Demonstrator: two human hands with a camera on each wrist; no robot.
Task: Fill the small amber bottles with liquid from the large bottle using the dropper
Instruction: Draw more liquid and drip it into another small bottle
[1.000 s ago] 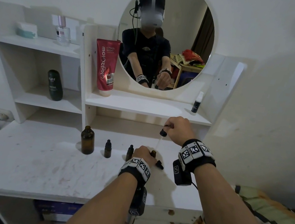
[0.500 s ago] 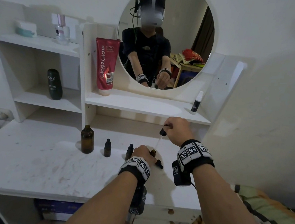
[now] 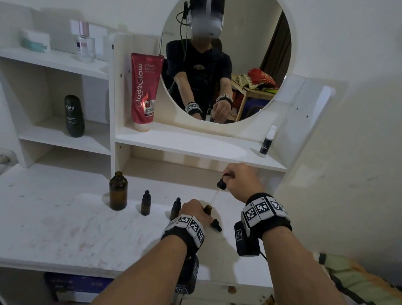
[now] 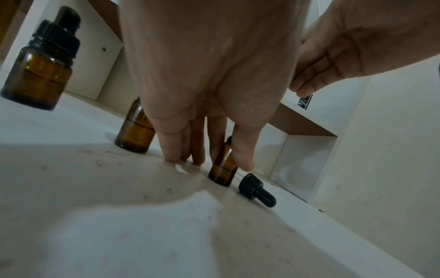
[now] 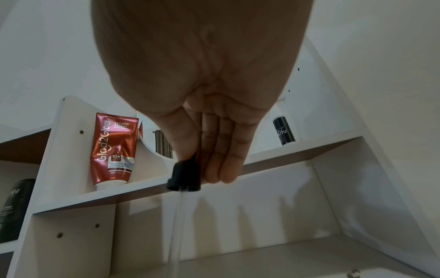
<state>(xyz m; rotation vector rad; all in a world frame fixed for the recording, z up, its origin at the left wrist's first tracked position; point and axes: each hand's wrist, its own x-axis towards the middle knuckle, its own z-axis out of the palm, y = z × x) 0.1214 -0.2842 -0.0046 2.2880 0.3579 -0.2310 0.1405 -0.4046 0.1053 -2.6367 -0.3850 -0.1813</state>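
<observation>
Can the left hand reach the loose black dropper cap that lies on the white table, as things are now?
Probably yes, but not freely. The black dropper cap lies bare just beside the left hand, nothing between. Yet that hand's fingers hold the small open amber bottle, so it must let go first.

Your counter (image 3: 34,220) is white laminate, matt, w/ faint reddish smudges and dark specks; the shelf unit (image 3: 195,149) looks like the same board, brown raw-looking edges underneath in the wrist views. The large bottle (image 3: 118,191) and small amber bottles (image 3: 146,203) are glossy brown glass, smooth, w/ highlights. Their caps are matt black, prob. plastic/rubber; the loose cap (image 4: 257,190) on the counter looks the same. The dropper (image 5: 184,176) you hold has a matt black collar and a clear tube, glass or plastic, can't tell. The red tube (image 3: 143,92) is shiny, satin-metallic plastic. The mirror (image 3: 225,49) is polished, reflective. Wristbands (image 3: 265,211): black fabric w/ printed tags.
</observation>
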